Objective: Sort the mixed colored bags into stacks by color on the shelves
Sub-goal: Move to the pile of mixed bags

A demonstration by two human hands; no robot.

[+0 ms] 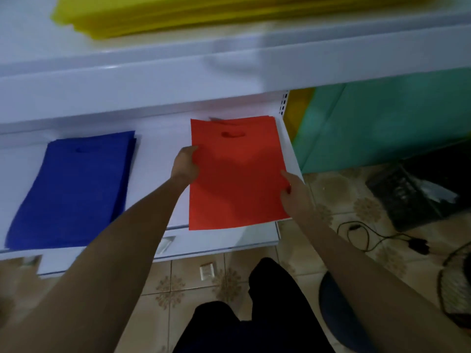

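Two hands, left hand (pixel 184 164) and right hand (pixel 293 192), pinch the red bag (pixel 237 179) — lengthwise front-to-back, handle slot (pixel 233 134) rearward.

A red bag (pixel 237 174) with an oval handle cut-out lies flat on a red stack at centre frame, on the lower shelf (pixel 158 159). A blue stack (pixel 76 189) lies at its left. A blurred yellow stack (pixel 204 14) sits on the upper shelf (pixel 153 72).
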